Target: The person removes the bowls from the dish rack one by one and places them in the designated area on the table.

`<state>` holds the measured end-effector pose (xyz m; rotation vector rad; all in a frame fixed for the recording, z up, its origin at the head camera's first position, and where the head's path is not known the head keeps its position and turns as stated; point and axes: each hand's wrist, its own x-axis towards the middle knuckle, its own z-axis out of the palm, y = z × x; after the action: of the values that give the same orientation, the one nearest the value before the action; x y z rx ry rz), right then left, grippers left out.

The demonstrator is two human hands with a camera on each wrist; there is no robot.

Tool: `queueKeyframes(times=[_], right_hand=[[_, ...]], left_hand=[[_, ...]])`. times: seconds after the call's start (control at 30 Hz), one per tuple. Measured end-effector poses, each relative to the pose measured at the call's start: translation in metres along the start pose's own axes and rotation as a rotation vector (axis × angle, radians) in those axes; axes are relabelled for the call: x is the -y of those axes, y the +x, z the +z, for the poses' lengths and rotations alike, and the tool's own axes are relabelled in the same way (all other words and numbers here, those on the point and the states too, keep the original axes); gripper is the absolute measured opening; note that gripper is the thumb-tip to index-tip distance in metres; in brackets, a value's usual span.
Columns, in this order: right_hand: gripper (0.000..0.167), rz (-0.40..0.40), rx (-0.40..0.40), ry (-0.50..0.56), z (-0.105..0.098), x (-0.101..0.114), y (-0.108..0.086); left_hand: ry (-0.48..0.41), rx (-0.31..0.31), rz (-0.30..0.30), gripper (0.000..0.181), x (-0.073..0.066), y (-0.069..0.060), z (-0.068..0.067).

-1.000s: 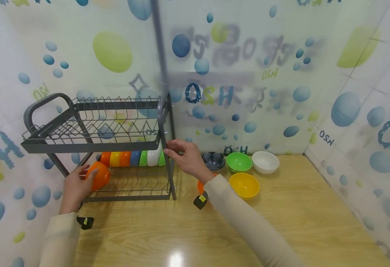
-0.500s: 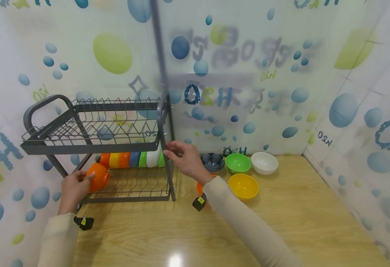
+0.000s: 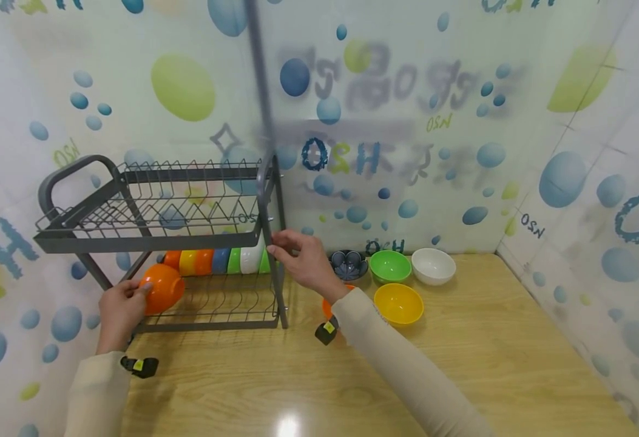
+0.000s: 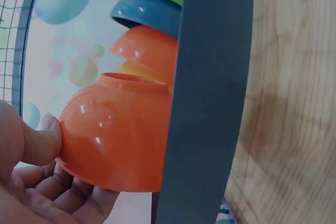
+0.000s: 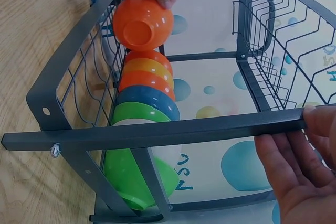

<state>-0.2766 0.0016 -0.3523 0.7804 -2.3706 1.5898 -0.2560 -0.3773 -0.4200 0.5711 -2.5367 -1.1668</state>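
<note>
An orange bowl [image 3: 163, 289] is tilted on its side at the left end of the rack's lower shelf, its rim pinched between the thumb and fingers of the left hand [image 3: 121, 312]. The left wrist view shows the same bowl [image 4: 118, 135], thumb on one side and fingers under its rim. Behind it, a row of nested bowls [image 5: 149, 98] in orange, yellow, blue, green and white stands on edge along the lower shelf. The right hand [image 3: 311, 264] grips the right front post of the dark two-tier rack [image 3: 150, 243], thumb and fingers on either side in the right wrist view.
Right of the rack on the wooden table [image 3: 488, 340] stand a dark flower-shaped bowl [image 3: 349, 266], a green bowl [image 3: 390, 266], a white bowl [image 3: 433, 266], a yellow bowl [image 3: 398, 304] and an orange one partly hidden by the right wrist. The rack's upper tier holds no dishes.
The orange bowl in the left hand has turned, its base now facing more to the right, and the left hand has shifted slightly left. The right hand keeps its hold on the post.
</note>
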Motion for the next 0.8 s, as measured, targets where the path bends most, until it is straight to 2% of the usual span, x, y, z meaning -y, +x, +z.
queueKeyframes(times=[0.3, 0.37, 0.47, 0.67, 0.8], right_hand=[[0.028, 0.004, -0.001, 0.005, 0.001, 0.000, 0.000], [0.029, 0.005, 0.002, 0.008, 0.000, 0.000, -0.001], [0.029, 0.012, 0.004, 0.008, 0.000, 0.001, -0.001], [0.029, 0.023, 0.008, 0.010, -0.001, 0.000, -0.001], [0.029, 0.018, 0.011, 0.010, -0.001, -0.001, -0.001]], left_hand=[[-0.070, 0.008, -0.034, 0.049, -0.015, -0.012, 0.003], [-0.071, 0.001, -0.023, 0.047, -0.019, -0.016, 0.004], [-0.060, -0.010, 0.020, 0.044, -0.025, -0.022, 0.006], [-0.039, -0.046, 0.157, 0.035, -0.036, -0.032, 0.010], [-0.012, -0.059, 0.215, 0.031, -0.044, -0.042, 0.011]])
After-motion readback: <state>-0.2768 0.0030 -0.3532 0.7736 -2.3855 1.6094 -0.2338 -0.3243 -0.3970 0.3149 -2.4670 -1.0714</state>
